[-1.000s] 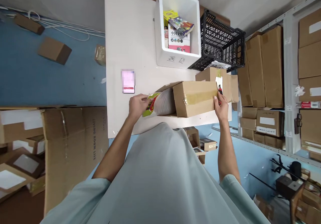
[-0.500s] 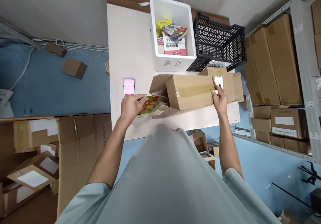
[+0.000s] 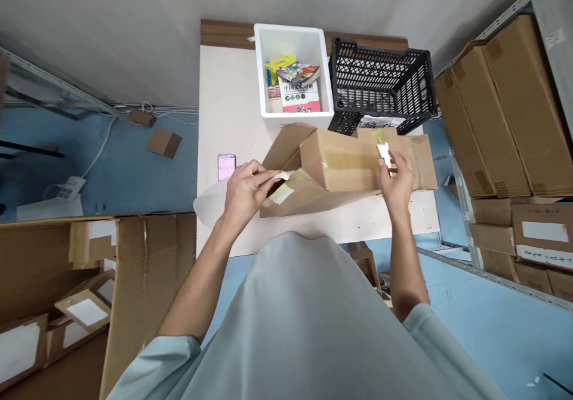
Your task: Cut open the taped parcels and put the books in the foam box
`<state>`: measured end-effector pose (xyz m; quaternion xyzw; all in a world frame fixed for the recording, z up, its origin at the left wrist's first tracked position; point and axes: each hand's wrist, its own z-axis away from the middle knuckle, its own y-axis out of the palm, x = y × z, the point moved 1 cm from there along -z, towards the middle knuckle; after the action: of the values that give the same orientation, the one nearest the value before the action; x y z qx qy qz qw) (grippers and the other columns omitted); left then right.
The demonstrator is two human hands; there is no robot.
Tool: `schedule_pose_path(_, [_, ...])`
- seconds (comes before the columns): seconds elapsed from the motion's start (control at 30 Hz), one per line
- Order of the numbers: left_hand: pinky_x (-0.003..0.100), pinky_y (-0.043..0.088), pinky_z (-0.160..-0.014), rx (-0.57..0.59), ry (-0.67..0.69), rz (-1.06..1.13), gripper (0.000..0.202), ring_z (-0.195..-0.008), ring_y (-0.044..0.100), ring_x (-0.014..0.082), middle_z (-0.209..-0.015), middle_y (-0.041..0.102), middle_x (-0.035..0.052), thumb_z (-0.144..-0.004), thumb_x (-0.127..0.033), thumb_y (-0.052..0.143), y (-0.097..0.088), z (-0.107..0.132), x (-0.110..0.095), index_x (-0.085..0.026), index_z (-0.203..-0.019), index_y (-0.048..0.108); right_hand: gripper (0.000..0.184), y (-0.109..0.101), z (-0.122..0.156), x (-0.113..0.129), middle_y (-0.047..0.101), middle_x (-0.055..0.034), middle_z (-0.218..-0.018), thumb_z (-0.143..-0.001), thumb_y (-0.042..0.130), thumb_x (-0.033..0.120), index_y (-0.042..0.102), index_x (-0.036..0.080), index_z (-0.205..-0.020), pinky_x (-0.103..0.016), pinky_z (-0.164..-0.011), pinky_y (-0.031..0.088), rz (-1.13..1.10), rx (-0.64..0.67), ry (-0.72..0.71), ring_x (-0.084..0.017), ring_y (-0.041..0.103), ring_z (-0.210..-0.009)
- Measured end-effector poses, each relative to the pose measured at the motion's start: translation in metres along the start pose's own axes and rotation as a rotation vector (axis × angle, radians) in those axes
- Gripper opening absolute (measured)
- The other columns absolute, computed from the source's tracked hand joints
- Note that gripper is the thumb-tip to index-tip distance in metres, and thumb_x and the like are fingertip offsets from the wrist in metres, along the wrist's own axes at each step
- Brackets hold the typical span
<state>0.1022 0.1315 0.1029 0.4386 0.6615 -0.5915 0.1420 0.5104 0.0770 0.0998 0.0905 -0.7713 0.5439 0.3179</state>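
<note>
An open cardboard box (image 3: 351, 161) with a strip of yellowish tape lies on the white table, its flaps spread at the left end. At that opening, my left hand (image 3: 246, 188) is closed, thumb and fingers pinching a thin white sheet (image 3: 211, 202). The sheet curves out to the left of the hand, and a white edge shows on its right by the flap. Whether it is part of a booklet, I cannot tell. My right hand (image 3: 397, 179) is closed at the box's right end, fingertips gripping its edge beside a white label (image 3: 384, 152).
Behind the box stand a white foam bin (image 3: 295, 115) with several books (image 3: 301, 95) and a black plastic crate (image 3: 380, 77). A phone (image 3: 226, 166) lies left of my left hand. Stacked cartons (image 3: 514, 107) fill the right-hand shelf; a large carton (image 3: 152, 268) is at lower left.
The colourful booklet cover that showed in my left hand is no longer visible; a white sheet shows there instead. My left hand has moved slightly right, and the box's near flap is raised.
</note>
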Motion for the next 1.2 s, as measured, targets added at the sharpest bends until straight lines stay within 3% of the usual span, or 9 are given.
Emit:
schedule_pose_path(0.13, [0.034,0.055,-0.079,0.040,-0.078,0.103,0.026,-0.086,0.067,0.0203,-0.094,0.072,0.0045,-0.109,-0.043,0.072,0.023,-0.007,-0.025,-0.030,-0.118,0.092,0.067,0.008,0.018,0.085,0.063,-0.0170,-0.158,-0.113,0.058,0.069,0.062,0.029,-0.167,-0.060,-0.121,0.058,-0.095,0.158,-0.197,-0.040,0.060,-0.148])
schedule_pose_path(0.2, [0.034,0.057,-0.079,0.051,-0.094,0.133,0.025,-0.085,0.067,0.0202,-0.093,0.073,0.0045,-0.107,-0.042,0.073,0.033,-0.008,-0.032,-0.028,-0.116,0.093,0.070,0.020,0.025,0.110,0.066,-0.0162,-0.153,-0.109,0.065,0.069,0.062,0.029,-0.167,-0.062,-0.126,0.054,-0.102,0.256,-0.222,-0.040,0.060,-0.147])
schedule_pose_path(0.37, [0.033,0.057,-0.078,0.059,-0.093,0.119,0.024,-0.083,0.067,0.0194,-0.092,0.073,0.0041,-0.105,-0.038,0.073,0.032,-0.001,-0.043,-0.029,-0.114,0.093,0.062,0.035,0.031,0.109,0.068,-0.0169,-0.150,-0.106,0.075,0.059,0.069,0.024,-0.157,-0.060,-0.133,0.047,-0.112,0.349,-0.194,-0.040,0.060,-0.147])
schedule_pose_path(0.47, [0.032,0.056,-0.074,0.012,-0.055,0.080,0.024,-0.081,0.067,0.0188,-0.091,0.072,0.0036,-0.108,-0.036,0.071,0.009,0.008,-0.049,-0.030,-0.117,0.093,0.063,0.032,0.033,0.104,0.067,-0.0177,-0.152,-0.105,0.076,0.057,0.069,0.023,-0.158,-0.060,-0.133,0.047,-0.099,0.363,-0.190,-0.040,0.059,-0.148])
schedule_pose_path(0.63, [0.033,0.055,-0.073,-0.112,-0.016,-0.056,0.022,-0.083,0.066,0.0196,-0.092,0.070,0.0032,-0.108,-0.040,0.075,-0.053,0.011,-0.060,-0.034,-0.121,0.091,0.061,0.034,0.036,0.114,0.068,-0.0171,-0.150,-0.106,0.075,0.059,0.070,0.025,-0.157,-0.063,-0.129,0.050,-0.084,0.361,-0.222,-0.041,0.061,-0.145])
schedule_pose_path(0.83, [0.035,0.058,-0.076,-0.111,-0.023,-0.081,0.027,-0.087,0.067,0.0224,-0.092,0.070,0.0034,-0.107,-0.057,0.072,-0.117,-0.002,-0.078,-0.044,-0.121,0.091,0.062,0.050,0.047,0.127,0.069,-0.0177,-0.149,-0.105,0.077,0.060,0.070,0.026,-0.156,-0.065,-0.126,0.053,-0.078,0.367,-0.256,-0.042,0.063,-0.142])
schedule_pose_path(0.97, [0.037,0.055,-0.074,-0.092,0.092,-0.089,0.029,-0.084,0.067,0.0217,-0.095,0.072,0.0039,-0.109,-0.056,0.069,-0.136,-0.013,-0.090,-0.041,-0.117,0.092,0.066,0.051,0.050,0.142,0.069,-0.0191,-0.154,-0.102,0.081,0.053,0.068,0.024,-0.160,-0.066,-0.129,0.051,-0.156,0.460,-0.241,-0.042,0.063,-0.147])
schedule_pose_path(1.07, [0.037,0.054,-0.074,-0.022,0.154,-0.078,0.033,-0.085,0.070,0.0224,-0.097,0.073,0.0050,-0.111,-0.055,0.065,-0.145,-0.024,-0.096,-0.036,-0.116,0.092,0.074,0.039,0.050,0.163,0.067,-0.0157,-0.164,-0.101,0.083,0.054,0.062,0.027,-0.166,-0.060,-0.130,0.052,-0.359,0.584,-0.241,-0.038,0.063,-0.152])
schedule_pose_path(1.2, [0.035,0.053,-0.073,0.082,0.209,-0.067,0.032,-0.082,0.070,0.0224,-0.098,0.074,0.0061,-0.109,-0.056,0.067,-0.157,-0.041,-0.110,-0.035,-0.111,0.091,0.077,0.020,0.051,0.195,0.062,-0.0106,-0.171,-0.104,0.080,0.056,0.054,0.035,-0.174,-0.053,-0.126,0.057,-0.575,0.583,-0.319,-0.033,0.061,-0.156])
